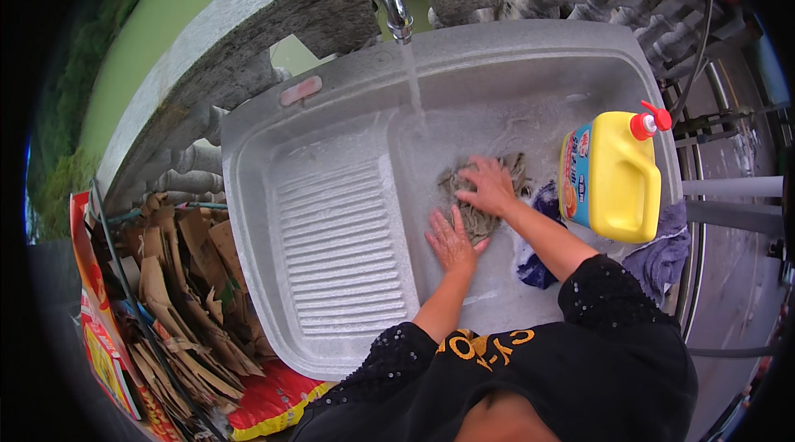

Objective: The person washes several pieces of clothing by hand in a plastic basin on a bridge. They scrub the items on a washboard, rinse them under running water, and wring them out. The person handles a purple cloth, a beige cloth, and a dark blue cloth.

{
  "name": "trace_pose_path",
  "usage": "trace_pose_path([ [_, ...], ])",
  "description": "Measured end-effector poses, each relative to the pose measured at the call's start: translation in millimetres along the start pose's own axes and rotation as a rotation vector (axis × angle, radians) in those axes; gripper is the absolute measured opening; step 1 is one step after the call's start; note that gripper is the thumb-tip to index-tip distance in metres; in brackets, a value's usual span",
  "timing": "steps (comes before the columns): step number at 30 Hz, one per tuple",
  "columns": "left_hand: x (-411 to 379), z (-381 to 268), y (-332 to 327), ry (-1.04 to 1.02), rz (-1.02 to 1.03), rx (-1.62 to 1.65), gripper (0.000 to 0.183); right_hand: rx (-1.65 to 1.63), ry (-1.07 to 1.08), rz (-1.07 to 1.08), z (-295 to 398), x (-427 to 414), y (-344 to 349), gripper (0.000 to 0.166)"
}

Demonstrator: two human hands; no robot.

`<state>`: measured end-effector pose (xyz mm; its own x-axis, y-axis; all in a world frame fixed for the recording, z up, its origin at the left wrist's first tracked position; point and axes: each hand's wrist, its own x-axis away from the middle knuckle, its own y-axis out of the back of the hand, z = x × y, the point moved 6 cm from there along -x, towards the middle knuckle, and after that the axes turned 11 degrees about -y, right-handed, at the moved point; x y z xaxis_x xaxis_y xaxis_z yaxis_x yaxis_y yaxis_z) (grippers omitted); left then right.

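A wet grey-brown cloth (481, 221) lies bunched in the basin of a grey stone-like laundry sink (428, 280). My right hand (489, 186) rests on its upper part with the fingers spread. Beside its lower left edge is my left hand (453, 240), palm down and fingers apart, the thumb side against the cloth. Water runs from a chrome tap (397, 7) into the basin above both hands. A dark blue cloth (537, 271) lies to the right, partly hidden beneath my right forearm.
A yellow pump jug (612, 178) with a red top stands on the right, by a purple-grey cloth (661, 249) over the rim. Left of the basin is a ribbed washboard (341, 249). Soap (300, 90) lies on the ledge. Flattened cardboard (180, 280) fills the left; a stone balustrade (205, 38) runs behind.
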<state>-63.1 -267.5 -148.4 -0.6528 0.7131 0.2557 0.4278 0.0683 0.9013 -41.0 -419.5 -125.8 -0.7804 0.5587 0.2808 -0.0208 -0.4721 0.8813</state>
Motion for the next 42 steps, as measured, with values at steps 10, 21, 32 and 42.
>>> trace_pose_path([
  [10,-11,-17,6,-0.092,0.088,-0.172,0.104,0.003,0.001,-0.309,-1,-15,-16,0.026],
  [21,-7,10,-35,-0.038,-0.048,-0.442,0.095,-0.218,0.244,-0.341,20,96,1,0.020],
  [32,-5,-11,2,-0.271,-0.081,-0.173,0.062,-0.539,-0.350,-0.104,-33,-3,-5,0.031],
  [42,17,27,165,-0.108,-0.083,1.625,0.046,-1.498,-0.121,-0.143,-23,28,210,0.023],
])
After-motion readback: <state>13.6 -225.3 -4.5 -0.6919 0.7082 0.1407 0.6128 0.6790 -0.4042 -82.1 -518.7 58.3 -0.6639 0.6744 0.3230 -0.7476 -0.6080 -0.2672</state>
